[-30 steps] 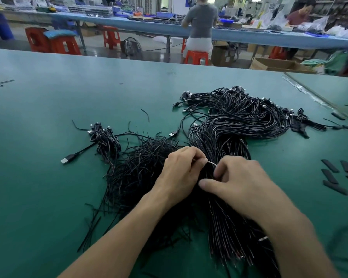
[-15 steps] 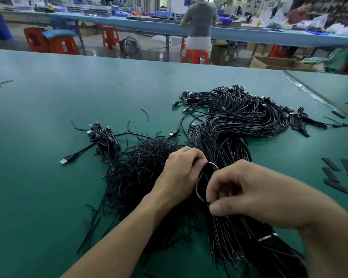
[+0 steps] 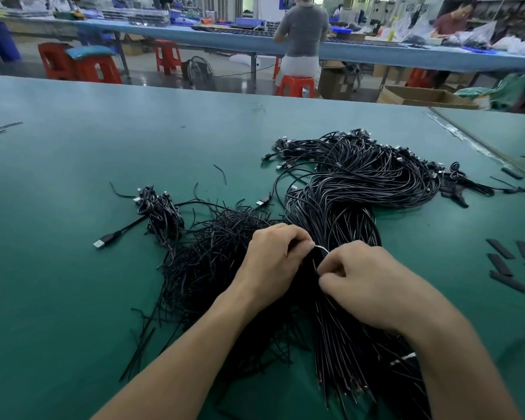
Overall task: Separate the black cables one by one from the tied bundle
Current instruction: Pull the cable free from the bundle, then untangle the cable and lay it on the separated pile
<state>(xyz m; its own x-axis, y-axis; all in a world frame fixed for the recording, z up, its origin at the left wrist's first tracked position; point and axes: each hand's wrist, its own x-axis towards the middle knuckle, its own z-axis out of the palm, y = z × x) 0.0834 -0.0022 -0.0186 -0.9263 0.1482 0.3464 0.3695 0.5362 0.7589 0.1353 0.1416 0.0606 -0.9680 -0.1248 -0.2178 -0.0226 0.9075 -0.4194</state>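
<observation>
Tied bundle of black cables (image 3: 346,207) lies on the green table (image 3: 73,268), under us. Our left hand (image 3: 273,262) and right hand (image 3: 367,286) each pinch the pale tie (image 3: 322,249) with curled fingers. The cables look limp, light and tangle-prone; we would grip single ones near the tie.

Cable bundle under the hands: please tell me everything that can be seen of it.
The bundle is many thin, glossy black cables lying on the green table. It runs from the near edge under both hands, then curves right and fans out; plugs show at the far ends. The left hand and right hand rest on its middle and pinch a thin pale tie there. A pale band shows nearer the near ends.
</observation>
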